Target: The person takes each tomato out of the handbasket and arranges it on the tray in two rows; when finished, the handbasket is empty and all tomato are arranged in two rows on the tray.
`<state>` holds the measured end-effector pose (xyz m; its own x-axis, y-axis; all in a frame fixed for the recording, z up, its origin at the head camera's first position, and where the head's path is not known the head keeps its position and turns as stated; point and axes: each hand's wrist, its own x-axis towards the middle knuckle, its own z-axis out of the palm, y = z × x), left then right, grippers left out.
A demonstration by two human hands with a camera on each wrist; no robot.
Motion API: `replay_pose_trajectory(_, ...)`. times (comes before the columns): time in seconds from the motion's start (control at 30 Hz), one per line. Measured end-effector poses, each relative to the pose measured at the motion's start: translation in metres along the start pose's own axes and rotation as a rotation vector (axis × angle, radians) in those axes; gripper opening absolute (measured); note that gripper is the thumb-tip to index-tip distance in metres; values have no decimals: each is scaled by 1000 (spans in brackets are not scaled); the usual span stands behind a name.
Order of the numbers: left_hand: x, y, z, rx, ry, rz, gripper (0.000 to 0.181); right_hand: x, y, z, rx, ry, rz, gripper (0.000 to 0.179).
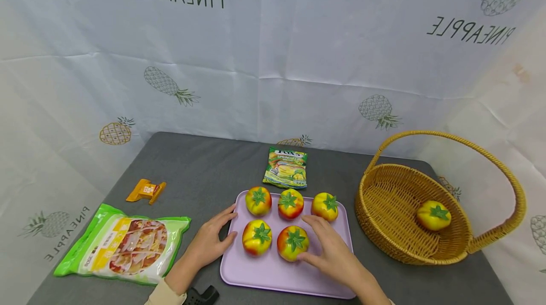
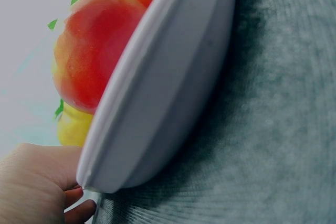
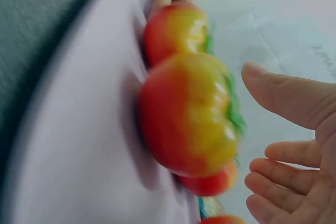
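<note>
A lilac tray (image 1: 256, 274) bears several red-and-yellow tomato-like fruits with green star-shaped leaf tops, three in the back row and two in front. My left hand (image 1: 209, 241) holds the tray's left edge; in the left wrist view its thumb (image 2: 58, 163) laps over the rim while other fingers stay on the outer side. Over the tray's right part, my right hand (image 1: 330, 253) spreads thumb and fingers beside the front right fruit (image 1: 293, 243). The right wrist view shows its palm facing that fruit (image 3: 186, 114), with a gap between.
A wicker basket (image 1: 371, 222) with a tall handle stands at the right, one similar fruit (image 1: 433, 215) inside. Behind the tray lies a green FOX'S candy bag (image 1: 286, 168). At the left are an orange-wrapped snack (image 1: 147, 191) and a green-and-white food bag (image 1: 128, 248).
</note>
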<state>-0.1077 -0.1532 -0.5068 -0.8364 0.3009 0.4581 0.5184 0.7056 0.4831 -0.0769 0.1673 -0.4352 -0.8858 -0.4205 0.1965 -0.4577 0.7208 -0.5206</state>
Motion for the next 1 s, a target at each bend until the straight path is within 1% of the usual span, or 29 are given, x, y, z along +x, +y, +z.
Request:
replay_pose_trajectory(0.1,0,0,0,-4,-2,-4,44,-2,4,-10,-12,56,13,77)
replay_pose_trajectory(0.23,1,0,-1,-7,-8,-7,44,-5,14,-23,-65,166,7,76)
replay_pose_trajectory(0.3,1,0,-1,-9,-11,-9,44,-7,20,-30,-91,221,21,74)
replay_pose_trajectory(0.57,0,1,-2,-15,-34,-35,44,-24,49,-55,-112,408,136,68)
replay_pose_trajectory(0.67,0,2,-3,-17,-44,-42,44,-31,61,-66,-118,466,176,65)
replay_pose_trajectory(0.73,0,2,-3,-18,-50,-46,44,-36,69,-75,-125,478,212,65)
replay_pose_trajectory(0.83,1,3,-3,-20,-54,-49,44,-42,82,-88,-120,476,261,64)
replay_pose_trajectory(0.9,1,3,-3,-25,-56,-53,44,-46,91,-97,-146,469,309,64)
replay_pose_trajectory(1.0,1,3,-4,-24,-57,-57,44,-49,104,-107,-172,471,357,63)
